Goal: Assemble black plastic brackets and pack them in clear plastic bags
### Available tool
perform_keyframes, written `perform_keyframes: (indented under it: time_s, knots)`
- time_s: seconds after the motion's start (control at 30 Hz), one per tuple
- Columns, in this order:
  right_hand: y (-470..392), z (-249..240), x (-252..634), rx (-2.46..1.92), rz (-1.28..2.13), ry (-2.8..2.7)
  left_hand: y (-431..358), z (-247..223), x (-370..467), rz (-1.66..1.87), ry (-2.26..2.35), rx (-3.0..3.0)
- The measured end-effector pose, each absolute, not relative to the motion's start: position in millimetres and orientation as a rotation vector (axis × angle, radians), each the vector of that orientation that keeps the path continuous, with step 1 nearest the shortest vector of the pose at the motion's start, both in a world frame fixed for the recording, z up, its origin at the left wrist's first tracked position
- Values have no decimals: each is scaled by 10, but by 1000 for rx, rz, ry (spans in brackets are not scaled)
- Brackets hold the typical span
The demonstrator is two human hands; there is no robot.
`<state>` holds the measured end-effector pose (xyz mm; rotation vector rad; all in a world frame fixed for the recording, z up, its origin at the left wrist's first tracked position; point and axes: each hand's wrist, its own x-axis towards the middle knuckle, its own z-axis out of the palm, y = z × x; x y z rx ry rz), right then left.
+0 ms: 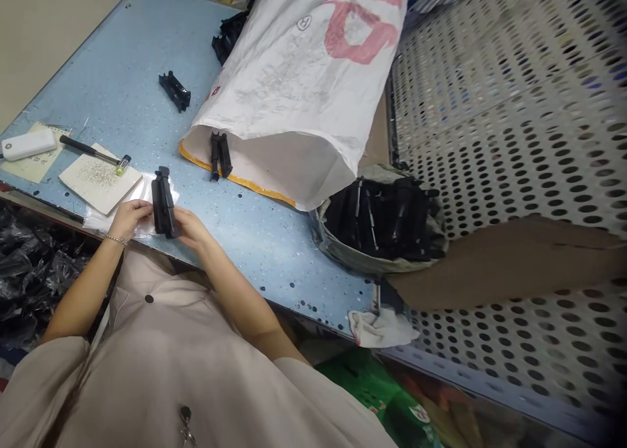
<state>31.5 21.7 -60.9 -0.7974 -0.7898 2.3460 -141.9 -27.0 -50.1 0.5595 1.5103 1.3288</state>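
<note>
At the near edge of a speckled blue tabletop (255, 239), my right hand (191, 228) holds a long, ribbed black plastic part (163, 203), fingers closed against its side. My left hand (128, 218), fingers bent nearly closed, reaches the part's other side; whether it grips, I cannot tell. Clear plastic film (105, 221) lies by my left hand. Just beyond sits a cream board (98, 190) scattered with tiny bits, a black-handled hammer (93, 149) across it, near a white rounded device (29, 145) on yellow paper (42, 167). To the right, a cloth-lined container (337, 255) holds more black parts (386, 216). Farther off, a black pair (220, 155) lies at the mouth of a white woven sack (294, 76) with red print; another black piece (175, 91) lies beyond.
</note>
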Motion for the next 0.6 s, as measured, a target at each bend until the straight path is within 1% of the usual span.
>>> perform_keyframes:
  time_s: [0.13, 0.17, 0.23, 0.3, 0.37, 0.43, 0.6]
  knots:
    - [331, -740, 286, -884, 2340, -725, -381, -473, -1530, 1468, 1559, 575]
    - [338, -755, 337, -889, 2331, -731, -427, -452, -1555, 1514, 1618, 670]
    - [322, -761, 456, -901, 2310, -759, -520, -405, -1579, 1508, 1791, 1063]
    - [270, -738, 563, -903, 2291, -798, -586, -367, -1572, 1292, 1938, 1577]
    - [194, -698, 647, -867, 2259, -828, -599, -358, -1555, 1013, 1991, 1915]
    - [104, -657, 719, -806, 2284, -842, -559, -377, -1561, 908, 1992, 1983]
    - [-77, -668, 766, -730, 2686, -896, -462, -393, -1681, 1016, 1834, 1821]
